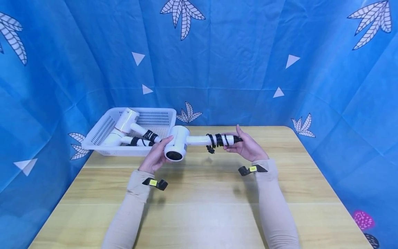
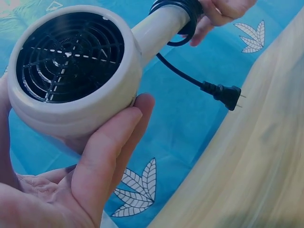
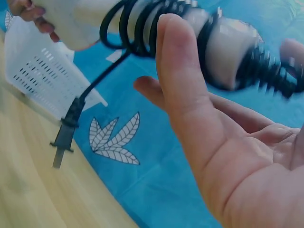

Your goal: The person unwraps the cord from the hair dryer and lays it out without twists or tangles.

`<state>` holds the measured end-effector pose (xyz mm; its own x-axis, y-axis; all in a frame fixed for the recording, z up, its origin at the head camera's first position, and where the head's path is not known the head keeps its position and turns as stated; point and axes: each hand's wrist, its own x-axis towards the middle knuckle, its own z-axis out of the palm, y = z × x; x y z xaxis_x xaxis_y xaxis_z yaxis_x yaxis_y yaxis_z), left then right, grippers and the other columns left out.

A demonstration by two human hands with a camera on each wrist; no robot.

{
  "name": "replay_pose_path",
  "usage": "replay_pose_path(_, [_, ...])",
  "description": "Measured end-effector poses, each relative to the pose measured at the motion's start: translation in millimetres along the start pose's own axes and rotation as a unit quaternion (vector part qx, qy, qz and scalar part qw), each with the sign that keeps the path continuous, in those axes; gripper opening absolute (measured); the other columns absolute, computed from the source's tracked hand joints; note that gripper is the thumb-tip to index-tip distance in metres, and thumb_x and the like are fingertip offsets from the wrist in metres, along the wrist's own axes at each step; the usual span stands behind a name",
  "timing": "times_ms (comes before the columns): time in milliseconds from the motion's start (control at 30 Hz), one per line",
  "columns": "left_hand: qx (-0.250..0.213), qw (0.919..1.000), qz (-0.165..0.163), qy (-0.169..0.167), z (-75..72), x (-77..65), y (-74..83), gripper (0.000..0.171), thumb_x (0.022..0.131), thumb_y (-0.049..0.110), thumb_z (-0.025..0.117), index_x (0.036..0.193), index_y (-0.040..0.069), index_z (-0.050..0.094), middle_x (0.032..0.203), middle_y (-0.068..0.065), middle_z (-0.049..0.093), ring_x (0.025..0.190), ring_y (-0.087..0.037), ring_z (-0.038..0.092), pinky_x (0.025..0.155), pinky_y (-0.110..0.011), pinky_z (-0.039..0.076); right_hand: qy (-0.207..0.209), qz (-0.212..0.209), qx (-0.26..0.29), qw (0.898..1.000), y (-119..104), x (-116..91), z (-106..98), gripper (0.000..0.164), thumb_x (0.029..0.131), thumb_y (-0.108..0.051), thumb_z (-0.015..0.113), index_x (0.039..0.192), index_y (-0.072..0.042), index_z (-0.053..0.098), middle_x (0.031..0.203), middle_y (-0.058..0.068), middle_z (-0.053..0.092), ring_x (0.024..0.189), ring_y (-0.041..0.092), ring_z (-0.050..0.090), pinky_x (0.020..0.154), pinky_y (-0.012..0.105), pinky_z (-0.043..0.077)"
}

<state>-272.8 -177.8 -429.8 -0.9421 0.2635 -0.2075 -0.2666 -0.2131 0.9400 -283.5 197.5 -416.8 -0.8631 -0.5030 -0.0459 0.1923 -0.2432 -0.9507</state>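
Note:
A white hair dryer (image 1: 178, 141) is held up level above the table, black cord coiled round its handle. My left hand (image 1: 155, 157) grips the dryer's head, thumb on one side and fingers on the other. In the left wrist view the round black grille (image 2: 71, 57) faces the camera. Along the cord-wrapped handle end lies my right hand (image 1: 245, 147), its fingers straight against the coils and its thumb raised away. The two-pin plug (image 3: 66, 128) dangles below the handle in the right wrist view.
A white perforated basket (image 1: 157, 114) stands at the back left, next to my left hand. Inside it lie more white hair dryers (image 1: 125, 120) with coiled black cords. The wooden table (image 1: 205, 207) is backed and flanked by a blue patterned cloth (image 1: 242, 62).

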Motion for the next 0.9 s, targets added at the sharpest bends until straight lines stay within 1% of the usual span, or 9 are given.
replay_pose_path(133, [0.006, 1.0, 0.001, -0.003, 0.1, -0.6, 0.8, 0.053, 0.106, 0.041, 0.054, 0.142, 0.002, 0.044, 0.1, 0.004, 0.072, 0.085, -0.01, 0.075, 0.07, -0.027, 0.066, 0.028, 0.011, -0.01, 0.999, 7, 3, -8, 0.07, 0.105, -0.062, 0.041, 0.147, -0.007, 0.053, 0.126, 0.006, 0.065, 0.095, 0.02, 0.074, 0.089, 0.031, 0.062])
replay_pose_path(200, [0.008, 1.0, 0.0, -0.006, 0.2, -0.5, 0.3, 0.053, 0.106, 0.04, 0.054, 0.141, 0.001, 0.045, 0.099, 0.003, 0.072, 0.084, -0.011, 0.075, 0.07, -0.027, 0.066, 0.044, 0.018, -0.015, 0.999, 14, 6, -11, 0.055, 0.107, -0.053, 0.045, 0.141, -0.011, 0.057, 0.126, 0.005, 0.065, 0.096, 0.02, 0.073, 0.092, 0.033, 0.061])
replay_pose_path(267, [0.008, 0.9999, 0.0, -0.008, 0.1, -0.4, -0.5, 0.053, 0.106, 0.039, 0.054, 0.14, 0.0, 0.045, 0.098, 0.003, 0.073, 0.083, -0.011, 0.075, 0.07, -0.027, 0.066, 0.056, 0.038, -0.031, 0.997, 24, 10, -15, 0.033, 0.11, -0.036, 0.048, 0.134, -0.016, 0.06, 0.128, 0.006, 0.066, 0.106, 0.024, 0.072, 0.101, 0.039, 0.059])
replay_pose_path(400, [0.004, 0.9999, 0.003, -0.009, 0.1, -1.0, -0.8, 0.054, 0.106, 0.04, 0.054, 0.141, 0.0, 0.044, 0.099, 0.003, 0.073, 0.082, -0.011, 0.076, 0.069, -0.026, 0.066, 0.042, 0.085, -0.072, 0.993, 45, 18, -20, 0.023, 0.11, -0.013, 0.039, 0.113, -0.009, 0.061, 0.149, 0.02, 0.057, 0.134, 0.039, 0.06, 0.122, 0.053, 0.043])
replay_pose_path(467, [0.003, 0.9999, 0.005, -0.009, 0.5, -1.8, -0.1, 0.055, 0.106, 0.04, 0.054, 0.142, -0.001, 0.043, 0.1, 0.003, 0.072, 0.083, -0.011, 0.076, 0.07, -0.027, 0.066, 0.034, 0.096, -0.078, 0.992, 53, 22, -21, 0.025, 0.109, -0.009, 0.035, 0.106, -0.003, 0.059, 0.156, 0.026, 0.048, 0.142, 0.044, 0.051, 0.124, 0.054, 0.039])
replay_pose_path(567, [0.005, 0.9998, 0.01, -0.014, 1.3, -2.9, 1.5, 0.057, 0.107, 0.04, 0.053, 0.144, -0.001, 0.042, 0.101, 0.003, 0.072, 0.084, -0.011, 0.075, 0.071, -0.026, 0.066, 0.032, 0.095, -0.077, 0.992, 61, 27, -20, 0.027, 0.11, -0.01, 0.036, 0.119, 0.004, 0.057, 0.157, 0.03, 0.044, 0.143, 0.045, 0.049, 0.123, 0.053, 0.041])
replay_pose_path(700, [0.004, 0.9996, 0.013, -0.023, 2.6, -3.3, 2.2, 0.057, 0.107, 0.04, 0.051, 0.145, -0.001, 0.041, 0.101, 0.003, 0.072, 0.085, -0.01, 0.075, 0.07, -0.025, 0.066, 0.003, 0.109, -0.098, 0.989, 69, 30, -16, 0.046, 0.113, -0.025, 0.036, 0.15, 0.002, 0.043, 0.158, 0.028, 0.043, 0.143, 0.042, 0.051, 0.124, 0.052, 0.04])
replay_pose_path(800, [0.006, 0.9995, 0.011, -0.028, 4.1, -4.4, 1.6, 0.057, 0.107, 0.04, 0.051, 0.144, -0.001, 0.041, 0.1, 0.003, 0.071, 0.084, -0.01, 0.074, 0.071, -0.026, 0.066, -0.024, 0.123, -0.071, 0.99, 76, 32, -13, 0.045, 0.114, -0.03, 0.034, 0.149, -0.003, 0.044, 0.157, 0.028, 0.043, 0.143, 0.042, 0.05, 0.124, 0.05, 0.04])
replay_pose_path(900, [0.004, 0.9995, 0.009, -0.031, 5.6, -6.2, 0.0, 0.06, 0.106, 0.04, 0.052, 0.146, -0.003, 0.04, 0.1, 0.003, 0.071, 0.085, -0.01, 0.074, 0.072, -0.026, 0.066, -0.034, 0.123, -0.015, 0.992, 81, 33, -7, 0.032, 0.113, -0.025, 0.037, 0.135, -0.006, 0.051, 0.152, 0.031, 0.048, 0.142, 0.044, 0.051, 0.121, 0.046, 0.045])
